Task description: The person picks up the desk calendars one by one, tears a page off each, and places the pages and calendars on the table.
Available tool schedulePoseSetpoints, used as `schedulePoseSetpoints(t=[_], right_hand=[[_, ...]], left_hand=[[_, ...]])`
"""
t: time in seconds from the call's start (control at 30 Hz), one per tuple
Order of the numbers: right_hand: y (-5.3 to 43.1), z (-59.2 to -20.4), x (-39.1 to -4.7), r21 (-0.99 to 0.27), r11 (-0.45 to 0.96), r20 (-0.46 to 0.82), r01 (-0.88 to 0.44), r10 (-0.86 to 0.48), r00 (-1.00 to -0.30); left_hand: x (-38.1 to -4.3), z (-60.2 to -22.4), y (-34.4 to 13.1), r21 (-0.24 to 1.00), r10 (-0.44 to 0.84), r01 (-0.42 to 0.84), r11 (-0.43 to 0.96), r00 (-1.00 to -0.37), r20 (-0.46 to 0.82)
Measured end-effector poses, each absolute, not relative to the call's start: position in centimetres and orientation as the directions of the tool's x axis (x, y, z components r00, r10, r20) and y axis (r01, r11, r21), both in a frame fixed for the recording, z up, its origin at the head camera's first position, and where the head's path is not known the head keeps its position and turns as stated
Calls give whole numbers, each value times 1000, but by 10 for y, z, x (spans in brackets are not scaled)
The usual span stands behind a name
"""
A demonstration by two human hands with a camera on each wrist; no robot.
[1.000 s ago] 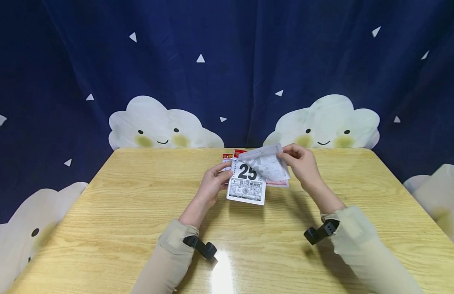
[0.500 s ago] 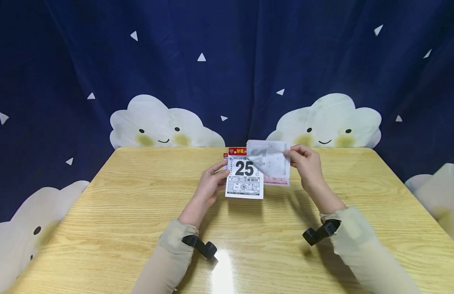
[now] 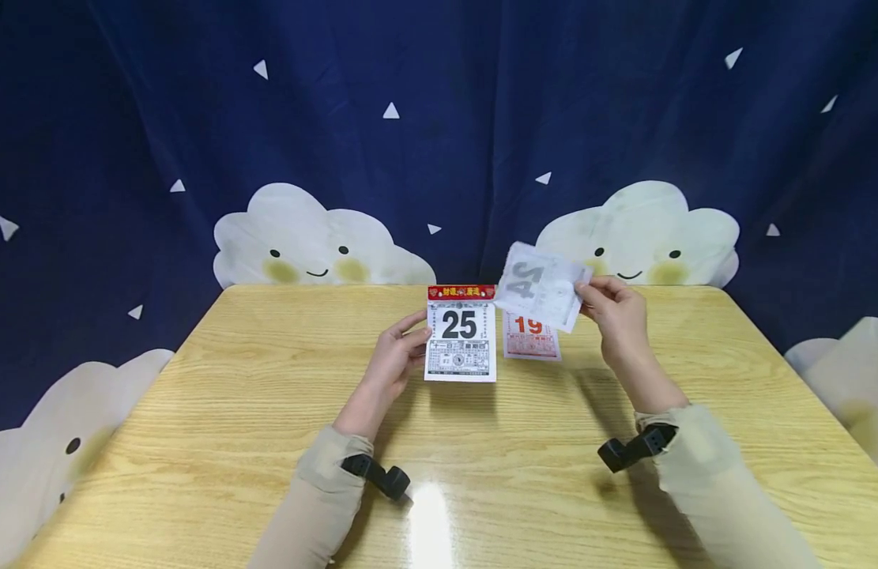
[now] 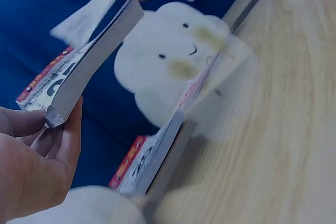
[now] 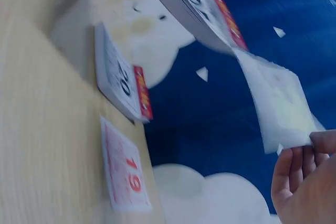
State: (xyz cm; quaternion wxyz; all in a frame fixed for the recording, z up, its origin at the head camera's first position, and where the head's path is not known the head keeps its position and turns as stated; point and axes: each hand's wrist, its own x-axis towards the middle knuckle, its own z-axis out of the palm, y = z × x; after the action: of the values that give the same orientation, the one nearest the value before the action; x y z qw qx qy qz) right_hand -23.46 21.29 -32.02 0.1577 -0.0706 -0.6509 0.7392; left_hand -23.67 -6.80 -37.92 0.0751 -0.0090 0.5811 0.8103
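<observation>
My left hand (image 3: 394, 357) grips the left edge of a thick tear-off calendar (image 3: 460, 356) with a red header and a black 25, held up above the table. Between thumb and fingers, my right hand (image 3: 619, 318) pinches a thin calendar page (image 3: 541, 283) to the right of it. The page's back faces me, a mirrored 24 showing through. Its near corner lies close to the calendar's upper right edge; whether they touch, I cannot tell. Below the page lies a loose sheet (image 3: 531, 346) with a red 19. The right wrist view shows a second calendar (image 5: 118, 74) reading 20 on the table.
The wooden table (image 3: 268, 442) ends at a far edge just behind the calendars. A dark blue curtain (image 3: 439, 142) with white triangles and smiling clouds hangs beyond it.
The page in my right hand has swung away from the calendar, up and to the right. My left hand has shifted the calendar slightly left, uncovering more of the red 19 sheet.
</observation>
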Motion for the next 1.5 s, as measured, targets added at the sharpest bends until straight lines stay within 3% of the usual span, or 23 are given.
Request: schedulePoseSetpoints(t=[0.17,0.87,1.23,1.5], right_hand=[[229,-318,-233,-981,-131,80,-146,414,-907],[243,-327,-226,-990,-9,128,-143,387,-913],[246,-339,-218,-959,262,194,-111,315,-929],[246,-345,-210,-816,559,292,-151,172,-941]], left_hand=[[-238,-380,-83,922,68,-155,-355,-988,-140],[-233,-382,-96,958,92,-163,-238,-985,-144],[-226,-395,-103,956,149,-227,-186,-968,-201],[-221,-399,-109,960,223,-242,-141,-953,-207]])
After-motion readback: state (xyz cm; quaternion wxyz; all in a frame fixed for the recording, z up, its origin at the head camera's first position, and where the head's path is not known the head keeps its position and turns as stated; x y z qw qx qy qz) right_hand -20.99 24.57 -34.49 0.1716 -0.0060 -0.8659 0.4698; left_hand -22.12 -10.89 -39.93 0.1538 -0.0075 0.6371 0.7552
